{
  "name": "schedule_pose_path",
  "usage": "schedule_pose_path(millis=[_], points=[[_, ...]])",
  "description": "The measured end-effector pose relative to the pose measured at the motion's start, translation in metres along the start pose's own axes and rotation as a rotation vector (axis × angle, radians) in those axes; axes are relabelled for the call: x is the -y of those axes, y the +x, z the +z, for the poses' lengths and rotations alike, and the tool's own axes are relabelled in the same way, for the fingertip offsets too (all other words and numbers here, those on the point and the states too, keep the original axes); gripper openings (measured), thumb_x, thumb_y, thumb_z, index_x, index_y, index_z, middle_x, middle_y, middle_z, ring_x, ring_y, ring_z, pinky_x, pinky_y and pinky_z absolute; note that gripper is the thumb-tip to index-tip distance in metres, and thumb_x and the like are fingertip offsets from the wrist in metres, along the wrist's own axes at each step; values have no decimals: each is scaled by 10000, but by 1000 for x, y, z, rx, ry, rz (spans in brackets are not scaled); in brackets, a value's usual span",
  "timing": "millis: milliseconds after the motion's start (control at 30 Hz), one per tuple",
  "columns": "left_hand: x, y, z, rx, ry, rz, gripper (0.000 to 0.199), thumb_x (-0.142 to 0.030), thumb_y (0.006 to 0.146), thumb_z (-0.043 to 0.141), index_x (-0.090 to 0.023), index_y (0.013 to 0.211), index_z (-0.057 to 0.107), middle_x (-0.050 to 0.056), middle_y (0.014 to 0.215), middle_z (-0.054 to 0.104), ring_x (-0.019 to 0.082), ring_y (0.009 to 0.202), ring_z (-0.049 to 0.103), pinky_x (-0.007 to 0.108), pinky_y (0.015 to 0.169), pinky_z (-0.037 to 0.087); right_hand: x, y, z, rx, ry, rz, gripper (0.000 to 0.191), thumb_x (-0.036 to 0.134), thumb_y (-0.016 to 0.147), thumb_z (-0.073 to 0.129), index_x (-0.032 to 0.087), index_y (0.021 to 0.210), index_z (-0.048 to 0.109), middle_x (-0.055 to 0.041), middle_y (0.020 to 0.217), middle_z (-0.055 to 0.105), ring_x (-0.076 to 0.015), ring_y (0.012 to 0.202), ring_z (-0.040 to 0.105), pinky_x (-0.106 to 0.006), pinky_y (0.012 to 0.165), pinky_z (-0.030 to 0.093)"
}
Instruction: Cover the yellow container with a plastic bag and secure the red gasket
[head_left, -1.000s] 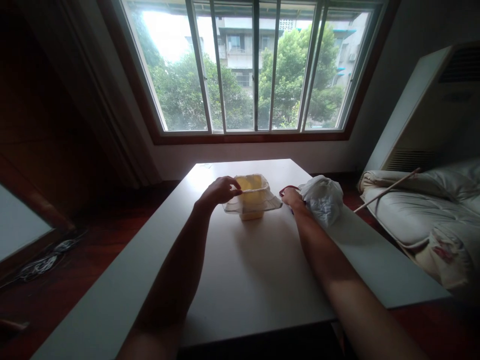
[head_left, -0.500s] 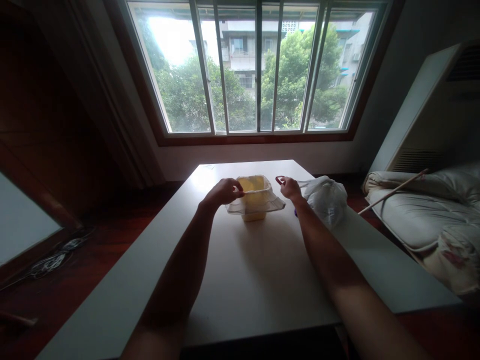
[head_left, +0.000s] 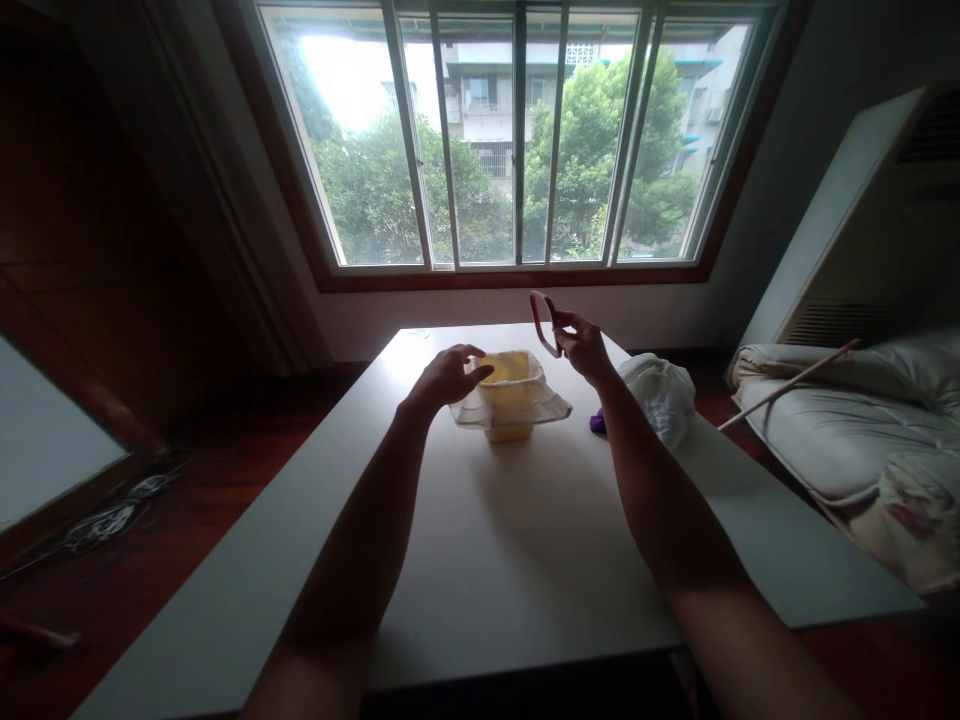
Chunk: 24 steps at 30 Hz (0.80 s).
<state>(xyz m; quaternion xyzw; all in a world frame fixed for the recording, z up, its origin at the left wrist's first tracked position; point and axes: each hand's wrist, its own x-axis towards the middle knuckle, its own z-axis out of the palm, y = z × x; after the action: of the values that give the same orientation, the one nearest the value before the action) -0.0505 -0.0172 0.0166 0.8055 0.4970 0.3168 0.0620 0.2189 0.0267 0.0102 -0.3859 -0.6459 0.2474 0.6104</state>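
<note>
A small yellow bin (head_left: 508, 433) stands on the white table, lined with a thin whitish bag (head_left: 551, 406) folded out over its rim. At the bin's left edge is my left hand (head_left: 444, 379), thumb and fingers apart around nothing; whether it touches the liner I cannot tell. My right hand (head_left: 584, 346) pinches a reddish frame-shaped ring (head_left: 535, 318), raised upright above the right side of the bin. Beside my right forearm sits a white plastic bag (head_left: 664, 390), with a purple item (head_left: 598, 422) at its left; the forearm partly covers the bag.
The white table (head_left: 517, 580) stretches from me toward the window (head_left: 517, 140). To the right, a stick (head_left: 787, 383) leans across a pale padded seat (head_left: 817, 430). Cables (head_left: 105, 525) lie on the floor at left.
My right hand has lifted the ring and tilted it upright, showing its frame shape. My left hand's fingers have come off the bin's rim and spread.
</note>
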Motion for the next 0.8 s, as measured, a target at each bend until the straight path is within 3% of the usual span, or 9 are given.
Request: schedule_pose_path(millis=[167, 367, 433, 567, 667, 800], points=[[-6, 1, 6, -118, -99, 33, 636, -540, 925, 593, -181, 1444, 511, 164, 1388, 624, 293, 1178, 660, 411, 923, 547, 26, -4, 0, 85, 299, 19, 396, 339, 781, 693, 211, 1156, 675, -3, 867, 615, -57, 509, 329, -226, 455, 283], [-6, 5, 11, -180, -198, 14, 747, -528, 955, 554, -185, 1571, 309, 199, 1457, 561, 291, 1242, 633, 424, 982, 518, 40, -10, -3, 231, 489, 79, 407, 338, 746, 749, 242, 1136, 684, 14, 821, 567, -68, 505, 270, -236, 435, 236], [-6, 6, 11, -206, -237, 2, 761, -510, 954, 563, -160, 1574, 296, 196, 1387, 621, 270, 1167, 676, 396, 951, 532, 40, -12, -2, 277, 548, 112, 397, 315, 741, 750, 245, 1127, 687, 17, 826, 570, -66, 504, 261, -234, 437, 236], [-9, 5, 6, -281, -227, -84, 695, -393, 911, 635, -136, 1515, 404, 97, 1016, 774, 192, 858, 728, 319, 839, 550, 36, -13, 3, 314, 665, 187, 374, 270, 744, 735, 223, 1111, 684, 30, 799, 562, -55, 499, 260, -214, 436, 248], [-11, 3, 1, -293, -180, -155, 675, -310, 851, 683, -121, 1464, 472, 38, 814, 757, 166, 717, 691, 292, 762, 540, 31, -12, 9, 219, 655, 269, 293, 269, 796, 689, 193, 1077, 663, 27, 781, 582, -52, 496, 324, -200, 440, 286], [-15, 1, -4, -197, -201, -208, 675, -323, 823, 701, -129, 1441, 508, 20, 733, 736, 162, 658, 669, 280, 692, 522, 24, -10, 16, 44, 409, 350, 279, 246, 842, 627, 167, 1110, 627, -18, 837, 677, -67, 523, 444, -185, 441, 333]])
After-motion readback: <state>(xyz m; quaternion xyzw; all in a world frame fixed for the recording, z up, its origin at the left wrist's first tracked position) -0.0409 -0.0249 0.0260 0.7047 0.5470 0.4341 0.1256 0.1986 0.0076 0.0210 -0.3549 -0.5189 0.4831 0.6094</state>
